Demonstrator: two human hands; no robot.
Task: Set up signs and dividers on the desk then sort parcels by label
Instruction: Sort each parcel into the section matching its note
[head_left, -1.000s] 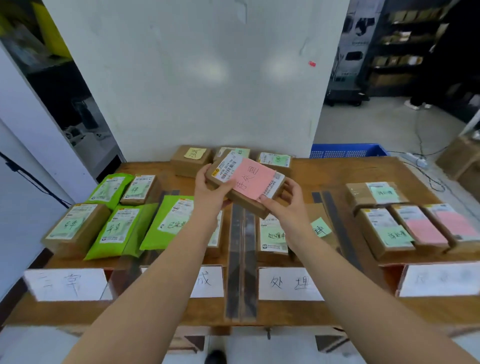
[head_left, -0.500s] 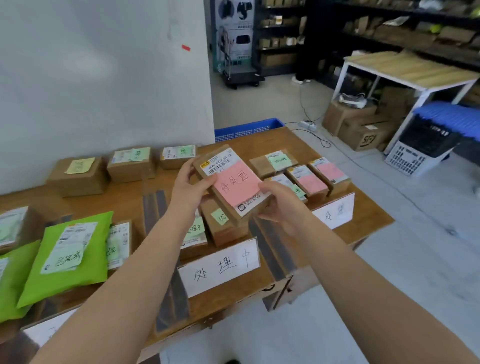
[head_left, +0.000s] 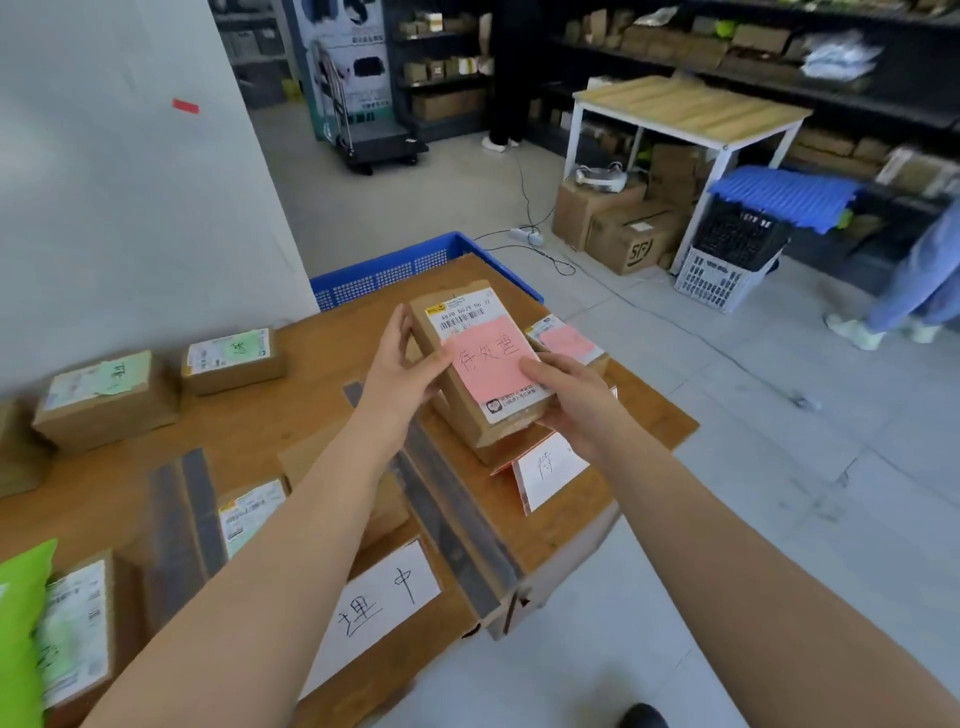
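Both my hands hold a brown cardboard parcel (head_left: 467, 358) with a pink handwritten note on its white shipping label. My left hand (head_left: 400, 364) grips its left edge, and my right hand (head_left: 569, 397) grips its near right corner. The parcel hangs just above the right end of the wooden desk (head_left: 571, 525), over other parcels there. Another pink-labelled parcel (head_left: 566, 340) lies just behind it. A white sign (head_left: 548, 467) stands below the parcel at the desk's right edge, and a second white sign (head_left: 384, 597) stands at the front edge. A dark divider strip (head_left: 457, 525) runs between them.
Brown parcels with green notes (head_left: 104, 395) (head_left: 234, 358) lie at the back left, and a green mailer (head_left: 23, 634) at the near left. A blue crate (head_left: 410, 265) sits behind the desk. To the right is open floor, cartons, a white table and a person's legs (head_left: 914, 291).
My head has turned right and both hands have carried the pink-labelled parcel from the desk's middle to its right end. The parcel has rotated so its length now runs away from me.
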